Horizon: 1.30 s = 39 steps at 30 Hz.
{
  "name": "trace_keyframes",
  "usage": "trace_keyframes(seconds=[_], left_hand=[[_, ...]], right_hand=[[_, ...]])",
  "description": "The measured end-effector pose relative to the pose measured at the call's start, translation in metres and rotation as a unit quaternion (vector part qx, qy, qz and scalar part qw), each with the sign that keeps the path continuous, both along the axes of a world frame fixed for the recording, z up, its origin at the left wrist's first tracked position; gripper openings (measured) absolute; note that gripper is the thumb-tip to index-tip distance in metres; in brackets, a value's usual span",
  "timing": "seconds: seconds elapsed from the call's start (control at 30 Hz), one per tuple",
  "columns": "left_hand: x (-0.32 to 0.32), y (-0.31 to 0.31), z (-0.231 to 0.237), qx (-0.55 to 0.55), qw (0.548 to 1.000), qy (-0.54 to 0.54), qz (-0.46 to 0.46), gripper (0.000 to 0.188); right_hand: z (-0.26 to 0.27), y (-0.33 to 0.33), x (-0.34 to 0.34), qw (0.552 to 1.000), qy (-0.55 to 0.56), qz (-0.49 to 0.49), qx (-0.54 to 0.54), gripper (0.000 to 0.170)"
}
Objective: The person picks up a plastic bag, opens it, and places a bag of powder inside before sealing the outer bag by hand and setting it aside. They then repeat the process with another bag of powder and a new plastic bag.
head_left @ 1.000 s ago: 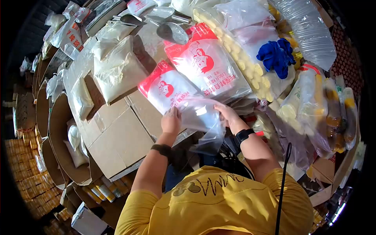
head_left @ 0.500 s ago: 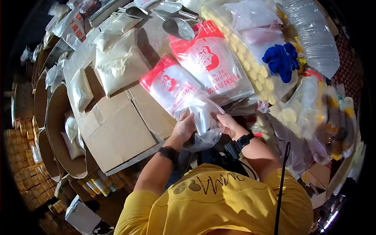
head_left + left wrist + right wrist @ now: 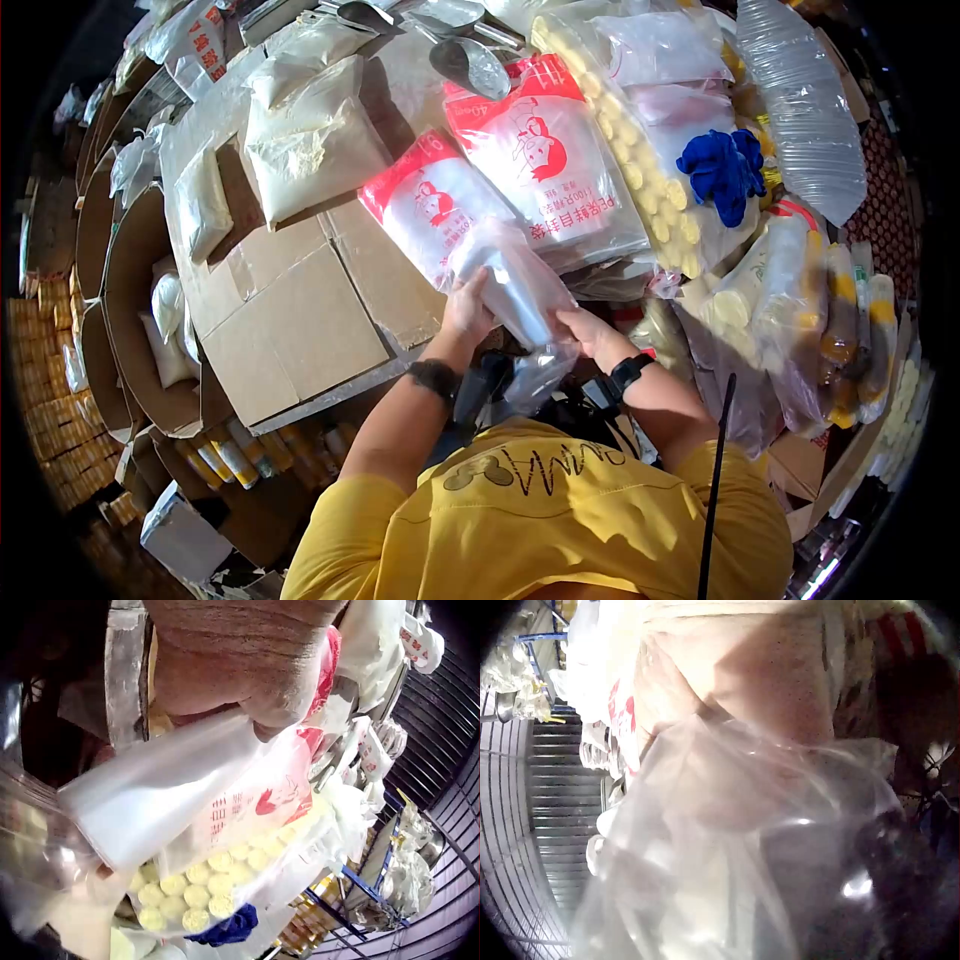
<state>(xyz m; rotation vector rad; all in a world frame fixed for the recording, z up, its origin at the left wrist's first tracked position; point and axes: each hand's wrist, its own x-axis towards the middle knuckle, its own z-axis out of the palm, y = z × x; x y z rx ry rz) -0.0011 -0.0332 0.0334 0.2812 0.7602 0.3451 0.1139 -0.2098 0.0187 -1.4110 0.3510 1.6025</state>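
A clear plastic bag (image 3: 520, 285) is stretched between both hands in the head view, gathered into a narrow, shiny fold. My left hand (image 3: 468, 308) grips its left side, thumb on top; the left wrist view has this hand (image 3: 240, 667) above the smooth folded film (image 3: 157, 791). At the lower right side, my right hand (image 3: 592, 335) pinches the bag, whose loose end hangs below. In the right wrist view, crumpled film (image 3: 705, 855) covers the right fingertips. Right behind lies a red-and-white printed pack of bags (image 3: 435, 205), partly overlapped by the film.
Beside that pack lies a larger printed pack (image 3: 545, 165). Metal scoops (image 3: 470, 68) rest at the back. Filled bags of pale powder (image 3: 310, 150) and flattened cardboard (image 3: 290, 320) are on the left. Bagged pale-yellow rolls (image 3: 650, 185) and blue gloves (image 3: 722, 170) lie right.
The bag has gone from spread wide to a narrow fold. My left hand has shifted right, towards the right hand; my right hand has moved slightly lower, nearer the body.
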Motion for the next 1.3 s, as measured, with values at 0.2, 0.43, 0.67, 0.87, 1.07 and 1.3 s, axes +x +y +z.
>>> trace_keyframes(seconds=[0.2, 0.43, 0.67, 0.87, 1.07, 1.3], left_hand=[[-0.005, 0.007, -0.012, 0.030, 0.992, 0.107, -0.065, 0.025], [-0.052, 0.020, 0.004, 0.651, 0.652, 0.349, -0.168, 0.038], [-0.026, 0.039, -0.029, 0.724, 0.549, 0.339, -0.243, 0.022], [-0.039, 0.040, -0.001, 0.681, 0.659, 0.304, -0.096, 0.006], [-0.065, 0.020, 0.011, 0.129, 0.899, 0.251, -0.334, 0.031], [-0.033, -0.003, -0.016, -0.061, 0.997, -0.005, -0.056, 0.039]], right_hand=[[-0.018, 0.018, -0.007, 0.980, -0.124, 0.148, -0.041, 0.039], [-0.022, -0.002, -0.006, 0.997, -0.069, -0.023, -0.026, 0.026], [-0.028, -0.004, -0.003, 0.992, -0.097, 0.070, -0.044, 0.027], [0.021, -0.009, 0.005, 0.971, 0.093, -0.183, 0.125, 0.033], [0.003, -0.017, -0.004, 0.978, 0.068, -0.166, 0.105, 0.040], [0.014, -0.001, -0.029, 1.000, -0.028, -0.006, -0.001, 0.041]])
